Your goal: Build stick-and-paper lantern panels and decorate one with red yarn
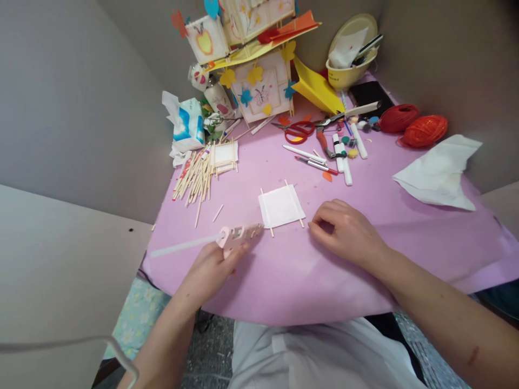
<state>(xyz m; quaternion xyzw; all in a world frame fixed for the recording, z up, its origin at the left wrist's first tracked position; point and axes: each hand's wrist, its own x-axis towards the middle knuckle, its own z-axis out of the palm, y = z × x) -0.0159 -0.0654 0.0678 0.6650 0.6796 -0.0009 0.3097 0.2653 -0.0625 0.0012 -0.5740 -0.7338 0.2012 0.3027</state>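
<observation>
My left hand [219, 265] is wrapped around a pale pink hot glue gun [235, 237], a long glue stick [182, 247] jutting from its back. The gun's nozzle points right, at the lower left corner of a white paper square [281, 206]. This square lies flat, with two thin wooden sticks running along its left and right sides and sticking out past its edges. Just right of it, my right hand [344, 229] rests on the table, fingers curled and thumb and forefinger closed in a ring; nothing shows in them.
A pile of wooden sticks [194, 175] and a small stick frame [225, 155] lie left, near a tissue pack [188, 124]. Behind stands a decorated paper house [259, 86]. Scissors [299, 132], pliers [323, 141], pens [316, 162], red string balls [424, 129] and white paper [441, 175] lie right.
</observation>
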